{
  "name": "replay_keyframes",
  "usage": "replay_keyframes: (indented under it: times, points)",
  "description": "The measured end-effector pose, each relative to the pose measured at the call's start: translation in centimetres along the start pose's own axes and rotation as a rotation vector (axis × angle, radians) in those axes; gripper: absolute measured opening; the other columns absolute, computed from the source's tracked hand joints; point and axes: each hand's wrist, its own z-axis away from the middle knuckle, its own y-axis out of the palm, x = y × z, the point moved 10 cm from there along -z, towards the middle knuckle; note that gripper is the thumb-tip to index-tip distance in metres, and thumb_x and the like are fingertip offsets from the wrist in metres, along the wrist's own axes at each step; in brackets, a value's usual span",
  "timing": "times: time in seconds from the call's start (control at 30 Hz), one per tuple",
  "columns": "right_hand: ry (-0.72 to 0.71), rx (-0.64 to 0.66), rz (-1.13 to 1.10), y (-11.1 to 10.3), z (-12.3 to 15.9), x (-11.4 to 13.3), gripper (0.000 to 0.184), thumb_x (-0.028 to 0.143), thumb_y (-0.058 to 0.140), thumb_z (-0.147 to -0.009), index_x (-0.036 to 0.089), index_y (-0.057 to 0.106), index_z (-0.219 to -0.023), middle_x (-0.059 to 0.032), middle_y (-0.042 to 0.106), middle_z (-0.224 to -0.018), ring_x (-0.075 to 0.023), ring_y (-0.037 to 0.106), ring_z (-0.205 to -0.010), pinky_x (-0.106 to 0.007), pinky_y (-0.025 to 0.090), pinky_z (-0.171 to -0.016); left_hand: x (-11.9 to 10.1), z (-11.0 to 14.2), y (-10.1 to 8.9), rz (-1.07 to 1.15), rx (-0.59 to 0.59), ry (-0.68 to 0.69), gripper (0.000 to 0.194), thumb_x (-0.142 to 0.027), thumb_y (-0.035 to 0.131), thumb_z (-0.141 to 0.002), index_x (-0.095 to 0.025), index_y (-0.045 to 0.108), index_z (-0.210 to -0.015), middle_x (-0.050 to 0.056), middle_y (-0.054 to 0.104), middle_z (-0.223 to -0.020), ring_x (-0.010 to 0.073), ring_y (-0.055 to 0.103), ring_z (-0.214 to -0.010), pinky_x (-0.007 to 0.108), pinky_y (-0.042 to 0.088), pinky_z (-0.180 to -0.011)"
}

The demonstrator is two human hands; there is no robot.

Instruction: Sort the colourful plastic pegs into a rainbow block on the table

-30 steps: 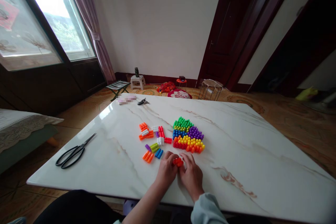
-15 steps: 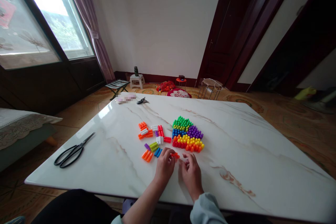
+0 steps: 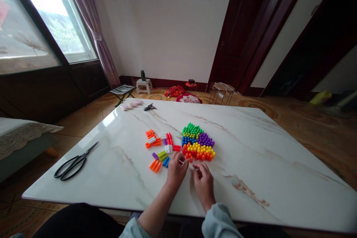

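Note:
My left hand [image 3: 177, 171] is bent over the front left edge of a cluster of upright plastic pegs. Its fingers are closed, with a small whitish bit between them; what they grip is not clear. Orange pegs [image 3: 191, 158] stand right by its fingertips. My right hand [image 3: 204, 184] hovers just to the right, fingers curled with the tips together, their contents hidden. The cluster groups green [image 3: 192, 128], purple [image 3: 206, 140], blue [image 3: 186, 141] and yellow pegs [image 3: 203, 147]. Left of my left hand lie blue pegs [image 3: 166, 162], orange pegs [image 3: 155, 166] and olive pegs [image 3: 162, 156].
More joined pegs, such as a red row [image 3: 169, 138] and an orange-white group [image 3: 153, 142], lie farther back. Black-handled scissors [image 3: 75, 162] rest at the left of the marble-patterned table [image 3: 117, 178]. Dark pliers [image 3: 150, 107] lie near the far edge beside a blurred item [image 3: 132, 105].
My left hand has moved slightly forward to the cluster's edge, and the orange piece seen between my hands no longer shows there. My right hand has stayed close by, fingers more curled.

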Motion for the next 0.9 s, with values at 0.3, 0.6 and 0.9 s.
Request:
replay_keyframes:
  times: [0.3,0.6,0.9]
  points:
    - [-0.057,0.048,0.075,0.4,-0.2,1.1,0.029,0.023,0.042,-0.092,0.017,0.063,-0.111,-0.0106,0.061,-0.108,-0.0207,0.060,-0.100,-0.033,0.050,-0.089,-2.5,0.5,1.6,-0.054,0.284,0.117,0.028,-0.022,0.043,-0.093,-0.020,0.070,-0.085,0.006,0.068,-0.080,0.0187,0.059,-0.081,0.032,0.048,-0.077]
    - [-0.028,0.035,0.130,0.8,-0.1,0.0,0.034,0.023,0.039,-0.092,0.017,0.061,-0.117,-0.0116,0.059,-0.109,-0.0212,0.061,-0.100,-0.034,0.052,-0.087,-3.0,0.6,1.9,-0.065,0.341,0.132,0.029,-0.020,0.044,-0.092,-0.023,0.070,-0.103,0.005,0.071,-0.089,0.0190,0.059,-0.086,0.032,0.048,-0.080]
    - [-0.048,0.052,0.163,0.9,-0.1,0.3,0.039,0.018,0.038,-0.086,0.019,0.060,-0.119,-0.0102,0.059,-0.112,-0.0215,0.060,-0.101,-0.035,0.052,-0.086,-2.4,1.1,1.1,0.009,0.307,0.099,0.024,-0.017,0.049,-0.088,-0.022,0.070,-0.100,0.006,0.070,-0.092,0.0185,0.061,-0.087,0.031,0.049,-0.079]
